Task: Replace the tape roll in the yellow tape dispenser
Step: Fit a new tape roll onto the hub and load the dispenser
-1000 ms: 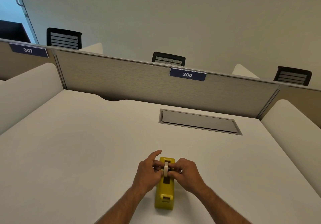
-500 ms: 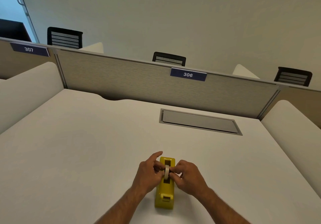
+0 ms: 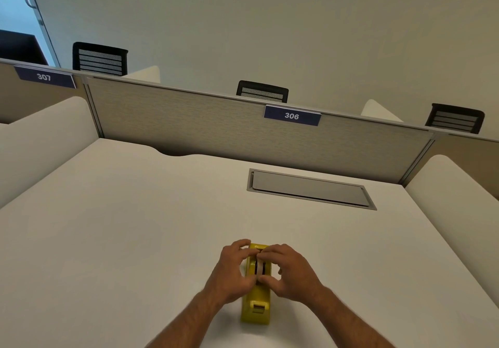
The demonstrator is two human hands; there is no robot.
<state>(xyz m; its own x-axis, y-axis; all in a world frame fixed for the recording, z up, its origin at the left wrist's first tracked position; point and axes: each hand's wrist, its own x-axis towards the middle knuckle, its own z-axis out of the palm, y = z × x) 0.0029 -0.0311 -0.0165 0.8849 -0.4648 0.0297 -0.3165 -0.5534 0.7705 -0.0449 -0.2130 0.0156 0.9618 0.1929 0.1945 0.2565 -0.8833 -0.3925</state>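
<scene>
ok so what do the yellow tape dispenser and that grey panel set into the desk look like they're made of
The yellow tape dispenser looks like moulded plastic: uniform colour, rounded corners, a soft sheen. The grey rectangular panel sunk in the white desk seems to be brushed or painted metal, flat and matte with a thin frame, though plastic is possible.

A white worktop [image 3: 135, 239] is filling the lower view, running back to a grey partition [image 3: 216, 123]. A grey rectangular hatch [image 3: 310, 189] is sitting flush in it, near the partition. A yellow tape dispenser [image 3: 256, 306] is standing directly on the worktop, well in front of the hatch.
</scene>
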